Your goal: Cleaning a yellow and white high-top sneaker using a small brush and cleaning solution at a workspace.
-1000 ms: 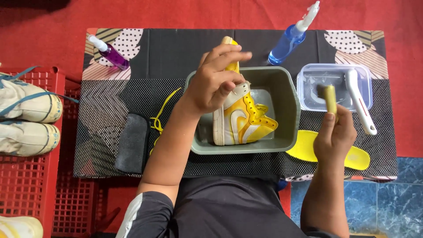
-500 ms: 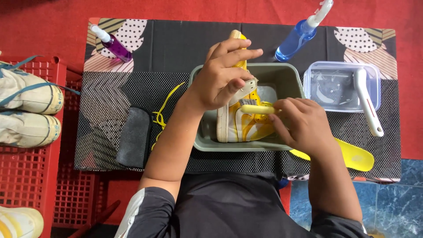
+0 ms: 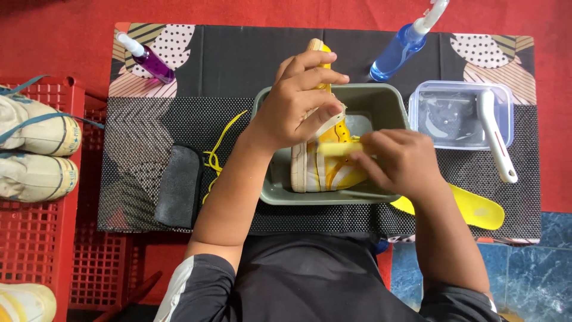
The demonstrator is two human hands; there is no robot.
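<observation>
Yellow-and-white high-top sneaker (image 3: 325, 170) stands on its side inside a grey rectangular plastic tub (image 3: 384, 104) on the black patterned mat (image 3: 238, 59). The left hand (image 3: 298, 107), its grip curled shut over the shoe's upper, steadies it. The right hand (image 3: 402, 161) pinches a small yellow brush (image 3: 335, 149) against the sneaker's side.

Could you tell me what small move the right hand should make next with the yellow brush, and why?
Probably a short scrubbing stroke along the shoe's side. The right hand holds the small yellow brush against the yellow-and-white sneaker, which the left hand steadies over the grey plastic tub.
</observation>
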